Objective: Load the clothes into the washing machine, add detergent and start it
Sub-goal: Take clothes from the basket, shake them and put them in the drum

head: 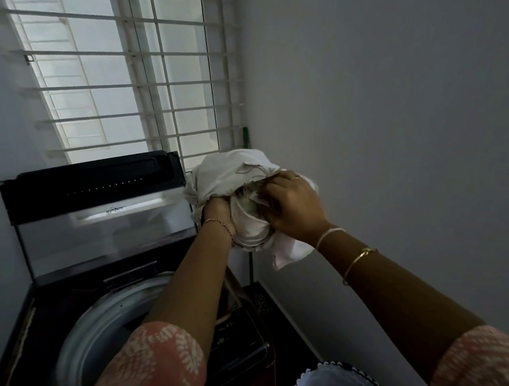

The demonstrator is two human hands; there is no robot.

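1. Grey plaster wall fills the right side of our view, and a window with white horizontal bars sits to its left, above the machine.
2. Below the window stands our dark top-loading washing machine. Its glass lid is raised upright against the window, and the pale ring of the open drum shows beneath our left forearm.
3. We hold a bundle of white clothes up in the air. It hangs just past the machine's right edge, near the corner of the room, above the level of the drum and not yet inside it. A loose flap of the fabric droops below our right wrist.
4. Our right hand is closed over the top and near side of the bundle, fingers curled into the cloth. A ring shows on one finger.
5. Our left hand grips the same bundle from below and the left. Most of it is buried in the folds, so only the wrist and the back of the hand show.
6. Pink patterned sleeves cover both our upper arms.
7. A thin gold bangle and a pale band circle our right wrist; a fine chain circles the left.
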